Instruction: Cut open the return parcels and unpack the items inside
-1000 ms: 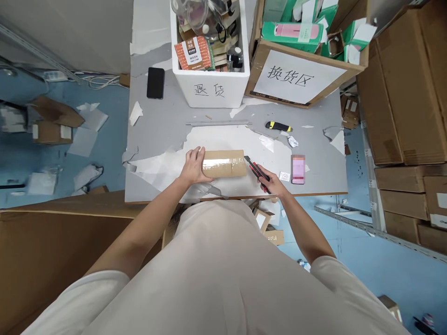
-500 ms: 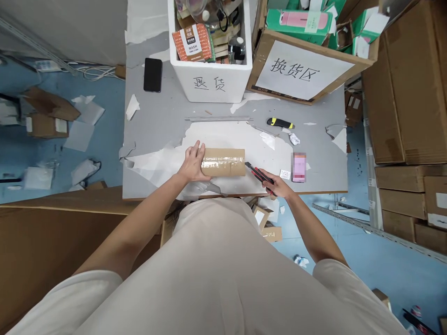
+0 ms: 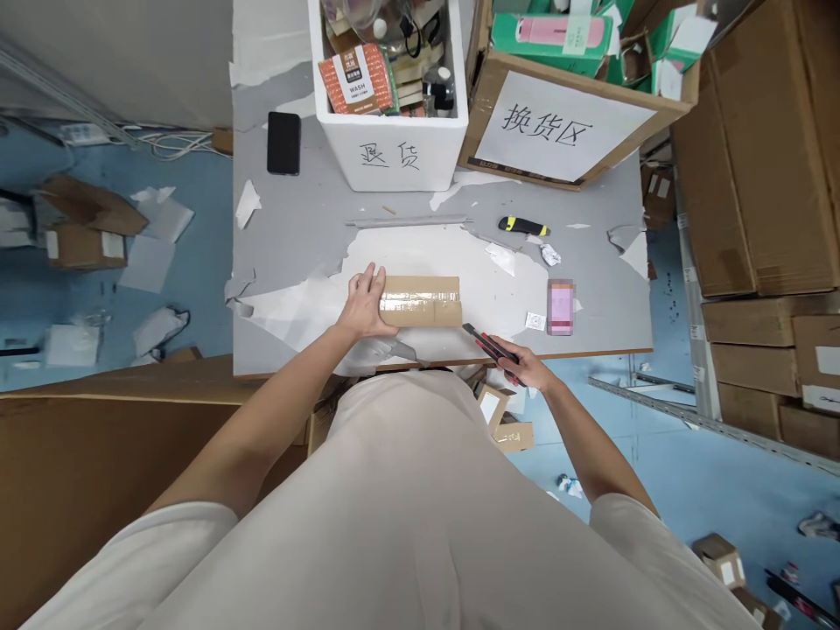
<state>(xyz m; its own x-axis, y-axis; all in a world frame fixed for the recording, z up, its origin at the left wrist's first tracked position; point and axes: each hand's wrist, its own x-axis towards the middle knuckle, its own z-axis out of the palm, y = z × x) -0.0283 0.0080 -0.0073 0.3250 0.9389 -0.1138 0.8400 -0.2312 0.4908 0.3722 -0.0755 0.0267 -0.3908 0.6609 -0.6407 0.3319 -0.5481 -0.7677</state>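
A small brown cardboard box (image 3: 423, 302) with shiny clear tape along its middle lies on the white torn sheet (image 3: 505, 297) near the table's front edge. My left hand (image 3: 362, 304) grips its left end, fingers over the far side and thumb at the near side. In my right hand (image 3: 523, 364) is a black and red utility knife (image 3: 489, 344), its tip pointing up and left, just off the box's lower right corner. A yellow and black cutter (image 3: 523, 227) lies farther back. A pink item (image 3: 560, 307) and a small white label (image 3: 535, 321) are on the right.
At the table's back stand a full white foam bin (image 3: 400, 157) and a carton (image 3: 564, 122) with green boxes. A black phone (image 3: 283, 143) lies at the back left. Stacked cartons (image 3: 752, 341) are on the right; a large open carton (image 3: 118, 455) is at the lower left.
My right hand has drawn the knife slightly down and away from the box's right end. My left hand keeps its hold. The whole view has shifted slightly.
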